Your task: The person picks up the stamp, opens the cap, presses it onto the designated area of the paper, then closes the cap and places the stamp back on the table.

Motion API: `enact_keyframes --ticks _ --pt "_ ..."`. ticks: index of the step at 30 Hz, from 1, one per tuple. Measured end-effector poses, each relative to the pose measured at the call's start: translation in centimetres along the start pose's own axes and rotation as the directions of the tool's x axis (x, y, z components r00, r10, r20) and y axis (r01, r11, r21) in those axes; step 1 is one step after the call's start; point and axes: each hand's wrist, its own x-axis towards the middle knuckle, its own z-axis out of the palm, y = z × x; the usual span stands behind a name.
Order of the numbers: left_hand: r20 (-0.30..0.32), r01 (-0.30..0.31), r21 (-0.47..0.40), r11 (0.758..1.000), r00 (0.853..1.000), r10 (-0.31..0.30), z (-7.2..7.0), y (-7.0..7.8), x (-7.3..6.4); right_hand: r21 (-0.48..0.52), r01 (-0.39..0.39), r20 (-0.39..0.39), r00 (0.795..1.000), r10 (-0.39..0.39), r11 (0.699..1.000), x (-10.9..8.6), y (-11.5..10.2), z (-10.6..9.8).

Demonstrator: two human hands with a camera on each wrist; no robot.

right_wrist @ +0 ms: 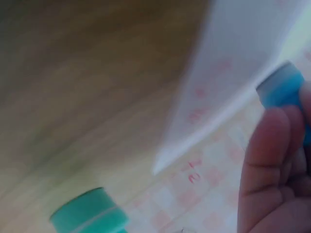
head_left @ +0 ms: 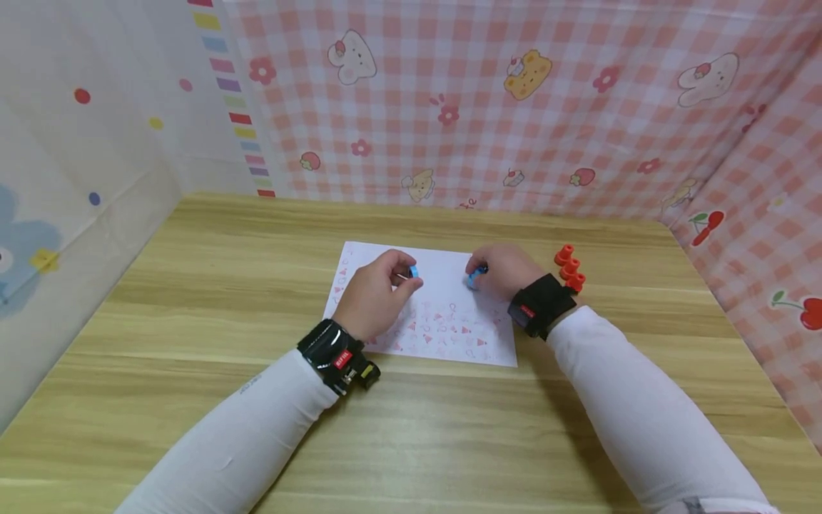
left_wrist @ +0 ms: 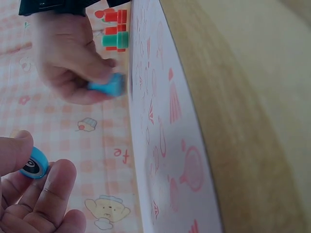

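Paper (head_left: 439, 289) common to high and close views

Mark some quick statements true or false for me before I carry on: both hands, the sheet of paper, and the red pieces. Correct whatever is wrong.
1. The left hand pinches a small blue piece. True.
2. The right hand is empty. False: the right hand holds a second blue piece.
3. The sheet of paper is completely blank. False: it bears reddish prints.
4. The red pieces stand on the paper. False: they stand on the wooden table, to the right of the paper.
5. In the left wrist view, a green piece appears among the red pieces. True.
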Motion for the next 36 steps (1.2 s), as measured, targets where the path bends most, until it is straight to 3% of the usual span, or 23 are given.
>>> enact_keyframes --ticks 4,8,10,13,18,21,24,27,36 --pt "0.007 0.001 -0.014 1.0 1.0 -0.001 0.1 -0.1 0.0 0.194 -0.059 -0.089 0.993 0.077 0.979 -1.2 0.6 -1.6" --pt "0.01 0.01 -0.055 0.998 1.0 -0.01 0.1 -0.4 0.1 0.312 -0.016 -0.176 0.982 0.074 0.95 -2.3 0.5 -2.2" --pt "0.016 0.017 -0.08 0.997 1.0 -0.016 0.1 -0.5 0.2 0.401 0.009 -0.193 0.978 0.075 0.916 -2.7 0.3 -1.8" --pt "0.036 0.024 -0.124 0.992 0.999 -0.02 0.2 -0.6 0.2 0.555 0.02 -0.179 0.979 0.096 0.832 -3.2 -0.2 -0.8" --pt "0.086 0.021 -0.182 0.983 0.996 -0.006 0.3 -0.8 0.2 0.772 0.026 -0.098 0.992 0.079 0.635 -3.7 -1.4 1.3" --pt "0.108 0.008 -0.195 0.981 0.994 0.013 0.3 -0.7 0.2 0.819 0.028 -0.064 0.997 0.042 0.573 -3.9 -2.1 2.2" --pt "0.13 0.002 -0.201 0.98 0.991 0.025 0.2 -0.5 0.2 0.823 0.023 -0.044 0.999 0.024 0.567 -4.0 -2.6 2.7" --pt "0.143 -0.004 -0.202 0.979 0.989 0.033 0.2 -0.5 0.2 0.815 0.017 -0.031 0.999 0.014 0.58 -4.1 -2.7 2.8" --pt "0.14 -0.032 -0.206 0.978 0.988 0.061 0.2 -0.2 0.1 0.805 0.039 -0.043 0.999 -0.008 0.592 -4.2 -2.8 2.8"
